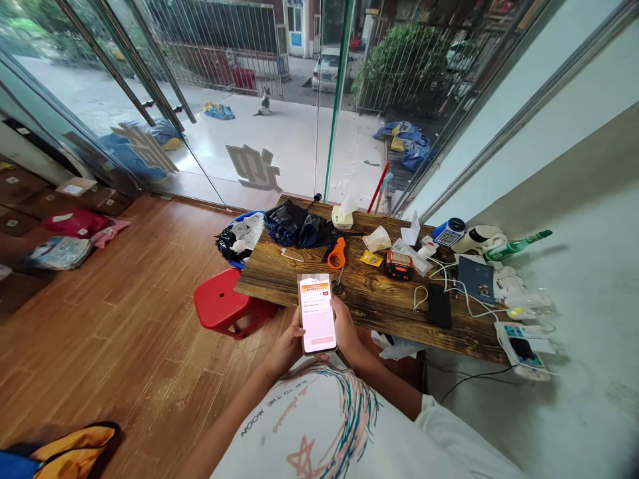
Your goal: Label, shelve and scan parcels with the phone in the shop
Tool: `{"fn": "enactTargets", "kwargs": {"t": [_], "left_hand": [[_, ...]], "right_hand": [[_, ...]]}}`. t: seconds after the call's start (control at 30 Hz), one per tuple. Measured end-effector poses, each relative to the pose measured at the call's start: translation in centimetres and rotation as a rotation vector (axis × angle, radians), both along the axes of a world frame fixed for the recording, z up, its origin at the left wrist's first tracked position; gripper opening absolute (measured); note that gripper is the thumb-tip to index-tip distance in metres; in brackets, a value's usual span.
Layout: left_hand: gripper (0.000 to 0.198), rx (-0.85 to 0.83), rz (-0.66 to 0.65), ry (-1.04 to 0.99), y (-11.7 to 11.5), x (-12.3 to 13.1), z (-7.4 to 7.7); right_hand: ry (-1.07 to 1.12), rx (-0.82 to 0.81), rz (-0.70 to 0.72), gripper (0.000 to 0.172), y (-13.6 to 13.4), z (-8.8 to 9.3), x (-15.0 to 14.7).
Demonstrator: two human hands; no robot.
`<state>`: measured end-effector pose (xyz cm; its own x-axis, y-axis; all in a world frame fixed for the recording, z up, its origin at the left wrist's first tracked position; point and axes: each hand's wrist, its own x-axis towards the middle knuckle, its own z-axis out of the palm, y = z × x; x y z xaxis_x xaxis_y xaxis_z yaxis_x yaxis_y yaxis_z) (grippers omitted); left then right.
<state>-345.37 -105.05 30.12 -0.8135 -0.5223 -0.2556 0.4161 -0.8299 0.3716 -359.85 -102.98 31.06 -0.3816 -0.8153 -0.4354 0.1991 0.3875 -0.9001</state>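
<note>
The lit phone (pixel 319 327), its text too small to read, is before the shirt (pixel 304 426), the left grip (pixel 287 344) and right grip (pixel 345 324) clasping its sides. The shirt reads "TO THE MOON", first word unclear. On the wooden surface (pixel 377 293), a blue cylinder (pixel 455 225) bears a QR code (pixel 450 237); beyond, glass (pixel 297 150) carries large characters (pixel 252 166).

I've got pale pink on the phone screen (pixel 319 326), bright red on the stool (pixel 219 301), dark-streaked brown across the table (pixel 267 276)!
</note>
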Motion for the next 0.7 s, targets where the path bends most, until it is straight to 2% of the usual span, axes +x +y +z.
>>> {"fn": "enactTargets", "kwargs": {"t": [0.13,0.3,0.47,0.7], "left_hand": [[0.076,0.007,-0.007,0.007,0.2,0.1,0.2],[0.076,0.029,0.004,0.030,0.3,0.1,0.4],[0.076,0.033,0.030,-0.042,0.4,0.0,1.0],[0.073,-0.030,0.073,-0.142,-0.1,0.4,1.4]], "right_hand": [[-0.075,0.002,-0.050,0.038,0.1,0.7,0.2],[-0.078,-0.019,-0.043,0.034,0.3,0.9,0.4],[-0.065,-0.007,-0.035,0.035,0.4,1.4,0.4],[-0.060,-0.057,0.077,0.036,-0.5,1.1,0.8]]}}
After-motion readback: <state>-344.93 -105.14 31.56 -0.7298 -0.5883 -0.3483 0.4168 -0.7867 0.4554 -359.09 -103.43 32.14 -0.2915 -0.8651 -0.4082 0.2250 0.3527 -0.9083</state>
